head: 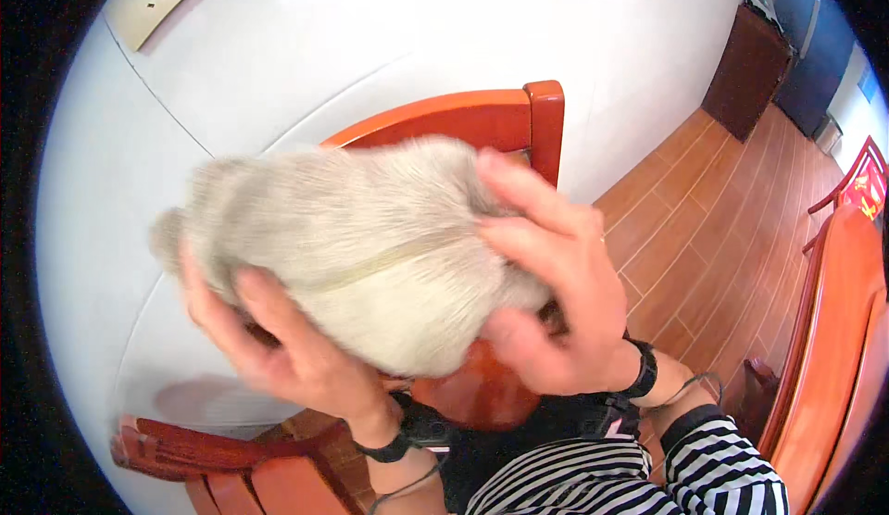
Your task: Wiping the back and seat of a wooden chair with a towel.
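Note:
A pale cream-grey piece of furry plush (333, 223) is raised before me, with a seam line across its pile and a small rounded lump at its left end. I cannot tell whether it is a toy or a hat. My left hand (298, 355) grips it from the lower left, fingers spread along its edge. At the opposite end, the fingers and thumb of my right hand (562, 279) pinch around it. Parts of both hands are blurred. The plush hides much of a reddish wooden chair (444, 115) behind it; some of the glossy seat (479, 390) shows underneath.
A white wall (472, 36) with a power socket (156, 1) rises behind the chair. Other reddish wooden furniture stands at the lower left (229, 452) and along the right (826, 362). Farther off, a dark brown cabinet (746, 70) stands on the wood-look floor (667, 230).

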{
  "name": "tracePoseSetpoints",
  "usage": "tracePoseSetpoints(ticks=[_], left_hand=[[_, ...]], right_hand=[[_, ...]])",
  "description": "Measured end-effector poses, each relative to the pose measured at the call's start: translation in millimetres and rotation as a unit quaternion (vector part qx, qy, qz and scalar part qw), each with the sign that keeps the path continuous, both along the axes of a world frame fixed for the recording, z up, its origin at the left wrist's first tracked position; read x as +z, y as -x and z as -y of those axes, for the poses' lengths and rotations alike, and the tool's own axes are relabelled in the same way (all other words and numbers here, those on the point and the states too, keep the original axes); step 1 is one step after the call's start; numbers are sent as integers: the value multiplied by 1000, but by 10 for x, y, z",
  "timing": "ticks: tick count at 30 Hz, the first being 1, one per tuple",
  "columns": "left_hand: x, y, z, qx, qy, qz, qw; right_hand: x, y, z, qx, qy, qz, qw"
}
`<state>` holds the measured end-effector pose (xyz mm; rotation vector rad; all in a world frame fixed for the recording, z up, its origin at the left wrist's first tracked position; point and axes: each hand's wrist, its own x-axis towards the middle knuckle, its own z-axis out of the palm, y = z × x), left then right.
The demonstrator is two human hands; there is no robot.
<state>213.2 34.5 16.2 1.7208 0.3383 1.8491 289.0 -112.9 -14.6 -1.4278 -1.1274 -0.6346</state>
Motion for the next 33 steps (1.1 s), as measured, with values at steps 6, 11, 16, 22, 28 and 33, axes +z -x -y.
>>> tracePoseSetpoints(ticks=[6,11,16,22,28,33], left_hand=[[-137,-267,-489,304,-225,-201,903],[-456,-296,-472,230,-241,-233,913],[-708,-319,-581,213,-253,-196,923],[-1071,-312,-605,203,-256,-222,919],[-1685,-287,-407,172,-229,-317,904],[-2476,-42,-258,113,-170,-416,886]], right_hand=[[-321,-666,-781,-286,43,219,932],[-585,-664,-924,-357,43,242,901],[-782,-686,-1007,-343,21,245,907],[-1118,-692,-1009,-353,41,242,903],[-1985,-585,-767,-299,113,201,926],[-2663,-332,-623,-254,184,206,927]])
